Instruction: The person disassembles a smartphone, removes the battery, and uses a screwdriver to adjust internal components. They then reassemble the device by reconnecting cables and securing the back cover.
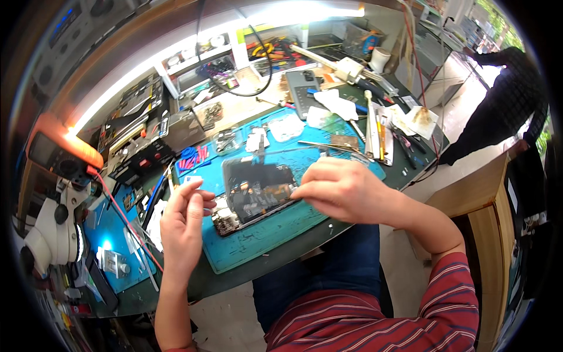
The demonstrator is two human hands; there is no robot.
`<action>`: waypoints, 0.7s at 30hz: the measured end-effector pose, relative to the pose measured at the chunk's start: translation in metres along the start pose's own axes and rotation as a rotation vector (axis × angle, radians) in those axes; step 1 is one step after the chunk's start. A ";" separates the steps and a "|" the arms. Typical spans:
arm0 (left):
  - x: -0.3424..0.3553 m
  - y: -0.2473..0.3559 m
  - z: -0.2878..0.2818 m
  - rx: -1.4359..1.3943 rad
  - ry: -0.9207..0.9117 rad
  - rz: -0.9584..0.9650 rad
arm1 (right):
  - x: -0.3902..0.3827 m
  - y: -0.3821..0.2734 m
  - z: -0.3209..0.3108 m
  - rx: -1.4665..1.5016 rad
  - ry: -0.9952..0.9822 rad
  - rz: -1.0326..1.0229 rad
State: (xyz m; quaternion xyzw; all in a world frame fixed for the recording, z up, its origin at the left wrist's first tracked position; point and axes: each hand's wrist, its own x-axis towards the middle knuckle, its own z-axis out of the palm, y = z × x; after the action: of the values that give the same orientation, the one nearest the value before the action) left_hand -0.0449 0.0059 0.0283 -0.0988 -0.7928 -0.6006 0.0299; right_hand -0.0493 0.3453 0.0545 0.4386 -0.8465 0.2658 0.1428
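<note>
An opened smartphone (pixel 226 220) lies on the blue work mat (pixel 246 252), with bare circuit parts showing at its left end. Over its body stands a dark, glossy panel (pixel 255 176), tilted up; whether it is joined to the body I cannot tell. My right hand (pixel 346 190) is closed in a pinch at the phone's right end, and its fingertips hide what they hold, if anything. Beside the left end is my left hand (pixel 185 226), its thumb and fingers apart and curved, with nothing visible between them.
Behind the phone lie tweezers (pixel 322 144), small trays of parts and a grey phone (pixel 302 94). An orange multimeter (pixel 61 149) and a white microscope (pixel 56 229) stand at the left. Pens and tools crowd the right. A person in dark clothes (pixel 504 100) stands beyond a wooden cabinet (pixel 469 193).
</note>
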 end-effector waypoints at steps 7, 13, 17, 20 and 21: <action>-0.008 -0.001 -0.013 -0.262 -0.099 -0.286 | 0.021 -0.003 0.042 0.046 -0.174 -0.109; -0.002 -0.008 -0.012 -0.335 -0.122 -0.331 | 0.038 -0.019 0.051 -0.014 -0.080 -0.076; -0.002 -0.011 -0.011 -0.358 -0.103 -0.302 | 0.043 -0.020 0.070 -0.037 -0.045 -0.126; -0.004 -0.016 -0.015 -0.367 -0.065 -0.259 | 0.046 -0.015 0.080 -0.021 0.038 -0.129; -0.004 -0.017 -0.015 -0.380 -0.047 -0.253 | 0.048 -0.015 0.081 0.016 0.050 -0.114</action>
State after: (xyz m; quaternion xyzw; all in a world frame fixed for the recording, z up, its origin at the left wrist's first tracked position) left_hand -0.0456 -0.0136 0.0155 -0.0164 -0.6720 -0.7357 -0.0831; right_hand -0.0655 0.2597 0.0158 0.4802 -0.8143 0.2749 0.1755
